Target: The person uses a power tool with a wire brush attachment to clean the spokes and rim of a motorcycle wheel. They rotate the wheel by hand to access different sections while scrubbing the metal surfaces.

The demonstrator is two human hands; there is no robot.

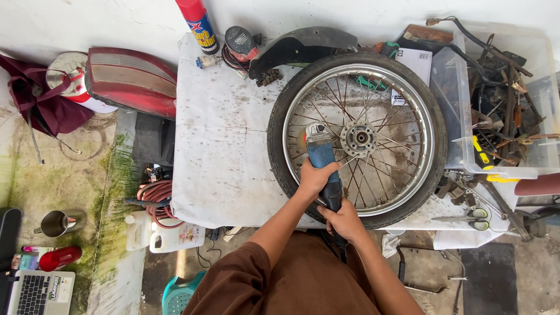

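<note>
The angle grinder (322, 163) lay over the spoked wheel (357, 139), its blue body pointing up toward the hub (357, 138) and its head sitting on the spokes just left of the hub. The left hand (315, 178) was wrapped tight around the middle of the grinder's body, and the right hand (344, 220) was clamped on its dark rear handle, nearer the person. The wheel, tyre on, lay flat on the white counter (221, 146), its near edge reaching the counter's front edge.

Behind the wheel lay a dark mudguard (303, 46), and left of that stood a spray can (198, 24). A clear plastic bin (501, 99) full of tools and metal parts sat just right of the wheel. Scissors (469, 217) lay near the counter's right front corner. A red tail-light cover (131, 79) rested off the counter's left end. On the floor to the left were a metal mug (58, 222) and a laptop (38, 291).
</note>
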